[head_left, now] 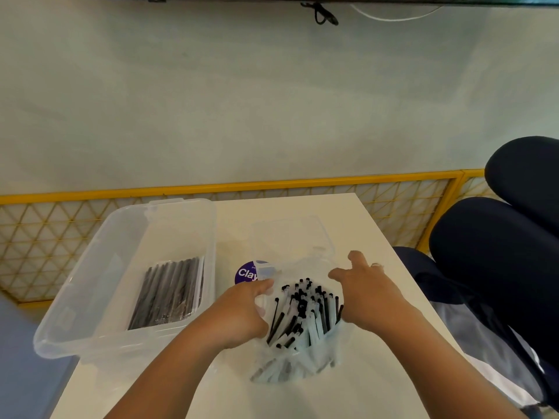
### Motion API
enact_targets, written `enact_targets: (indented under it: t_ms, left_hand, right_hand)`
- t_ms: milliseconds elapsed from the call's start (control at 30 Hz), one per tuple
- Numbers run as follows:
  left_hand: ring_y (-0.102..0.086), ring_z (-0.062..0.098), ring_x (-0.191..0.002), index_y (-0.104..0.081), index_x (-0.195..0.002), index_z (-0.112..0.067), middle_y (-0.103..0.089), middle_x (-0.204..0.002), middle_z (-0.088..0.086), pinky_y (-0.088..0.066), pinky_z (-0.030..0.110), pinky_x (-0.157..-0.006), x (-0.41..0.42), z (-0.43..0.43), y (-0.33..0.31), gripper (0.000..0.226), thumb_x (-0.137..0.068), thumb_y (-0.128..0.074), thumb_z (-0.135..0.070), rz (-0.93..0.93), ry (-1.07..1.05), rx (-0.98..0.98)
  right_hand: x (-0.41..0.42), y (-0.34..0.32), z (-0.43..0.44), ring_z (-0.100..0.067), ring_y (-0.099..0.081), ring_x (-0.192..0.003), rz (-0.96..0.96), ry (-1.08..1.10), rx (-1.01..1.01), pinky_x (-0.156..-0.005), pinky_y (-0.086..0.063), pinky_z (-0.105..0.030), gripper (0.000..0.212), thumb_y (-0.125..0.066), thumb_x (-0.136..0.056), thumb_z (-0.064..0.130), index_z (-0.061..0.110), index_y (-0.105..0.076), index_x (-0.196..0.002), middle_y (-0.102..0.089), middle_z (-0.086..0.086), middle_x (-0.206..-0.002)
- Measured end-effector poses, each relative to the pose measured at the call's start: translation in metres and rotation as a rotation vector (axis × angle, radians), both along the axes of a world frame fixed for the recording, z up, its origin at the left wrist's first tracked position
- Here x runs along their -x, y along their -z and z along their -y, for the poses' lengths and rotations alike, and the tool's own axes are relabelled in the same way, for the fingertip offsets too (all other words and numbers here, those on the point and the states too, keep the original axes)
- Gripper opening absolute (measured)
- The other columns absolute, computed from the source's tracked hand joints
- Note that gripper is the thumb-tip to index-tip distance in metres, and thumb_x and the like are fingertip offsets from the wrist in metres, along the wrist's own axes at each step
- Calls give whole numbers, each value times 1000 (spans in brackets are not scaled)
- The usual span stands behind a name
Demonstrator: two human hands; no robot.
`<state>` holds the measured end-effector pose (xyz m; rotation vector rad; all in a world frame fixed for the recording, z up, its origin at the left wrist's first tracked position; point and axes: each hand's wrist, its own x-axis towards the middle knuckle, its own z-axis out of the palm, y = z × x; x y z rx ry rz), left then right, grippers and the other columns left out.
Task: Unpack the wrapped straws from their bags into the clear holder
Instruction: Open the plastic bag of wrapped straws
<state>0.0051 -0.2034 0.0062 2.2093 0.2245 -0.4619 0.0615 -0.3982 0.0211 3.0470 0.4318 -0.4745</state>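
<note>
Left grip [242,316]: a bare hand at the left wall of the clear holder [302,370]. Its thumb lies over the rim and its fingers are curled round the wall, showing faintly through the plastic.

Right grip [372,294]: a bare hand on the opposite side, fingers [355,257] spread and nearly straight, reaching past the far rim. The heel of the palm sits just beside the right wall; whether it presses the wall cannot be told.

The clear holder stands between the two grips, near the middle of the counter [287,400] and towards its near edge. The wrapped straws [302,309] stand in it as a loose bundle, leaning away from the viewer, with dark tips showing above pale wrappers.

Just beyond the left grip a purple round label [245,275] with white lettering lies on the counter, partly covered by a small clear piece. Further back, towards the far edge, lies a limp piece of clear plastic [290,234] of uncertain kind.

At the left edge of the counter stands a large clear bin [90,282], which holds a flat bag of black straws [169,291].

Beyond the counter a yellow lattice fence [60,237] runs along a pale wall. A dark padded chair [499,267] stands off the right edge.
</note>
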Motion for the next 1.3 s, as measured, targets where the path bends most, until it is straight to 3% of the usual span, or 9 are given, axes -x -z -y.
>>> enact_targets:
  t_ms: [100,267,367,500,700,900,1100,1167,1300]
  left_hand:
    - [-58,9,-100,-26,-146,-31,-51,-127,-6,-54,30,-82,0,0,3,88,-75,-68,0,-21,-8,7]
    - [-55,6,-103,-23,-147,-28,-48,-133,-5,-53,23,-79,2,2,9,94,-73,-72,2,-37,-41,100]
    - [-59,10,-103,-20,-148,-33,-57,-117,-3,-50,27,-89,5,0,15,99,-72,-71,3,-77,-70,176]
    - [-60,8,-96,-14,-147,-39,-63,-98,3,-46,17,-77,8,1,20,101,-75,-67,7,-96,-77,234]
    - [-53,8,-76,-5,-148,-35,-33,-145,-18,-51,18,-76,8,9,24,101,-78,-54,18,-59,-61,332]
    - [-47,6,-55,-7,-149,-31,-31,-148,-16,-41,27,-70,6,8,33,98,-76,-48,19,-140,-75,445]
    - [-50,12,-87,-31,-143,-27,-54,-119,-25,-42,22,-73,4,4,42,81,-78,-42,19,-92,-150,583]
    - [-54,9,-102,-37,-141,-25,-57,-118,-19,-45,18,-71,3,5,43,79,-78,-38,22,-92,-197,612]
    - [-56,11,-102,-43,-137,-26,-57,-120,-15,-43,19,-61,3,7,45,79,-76,-38,24,-90,-214,620]
  right_hand:
    - [-3,6,3,-28,-54,-105,-124,-19,-118,-77,-51,-30,65,-53,-80,-4,24,-37,-137,-30,-7,-134]
    - [-6,16,10,-19,-50,-98,-280,-59,-245,-70,-44,-24,96,-61,-78,-2,33,-6,-148,-37,-6,-132]
    - [-3,20,16,-12,-47,-78,-352,-66,-314,-61,-41,-19,101,-62,-77,-2,39,-2,-147,-42,-6,-132]
    - [0,30,21,-7,-46,-60,-420,-47,-439,-58,-42,-22,105,-60,-75,-5,42,0,-146,-42,-6,-140]
    - [1,52,21,-6,-37,-45,-450,-66,-577,-48,-37,-20,111,-55,-75,-10,44,15,-143,-43,8,-133]
    - [3,67,18,-6,-42,-51,-438,-53,-612,-55,-42,-20,100,-55,-76,-8,31,1,-149,-45,18,-114]
    - [3,74,21,-14,-50,-76,-468,-27,-668,-65,-46,-26,98,-61,-76,-4,33,-7,-149,-46,17,-108]
    - [4,74,20,-16,-55,-80,-481,-16,-672,-68,-48,-30,100,-61,-76,-2,37,-4,-149,-45,5,-126]
    - [5,77,17,-32,-58,-90,-477,-28,-678,-66,-42,-30,103,-62,-76,-1,40,1,-147,-49,-15,-122]
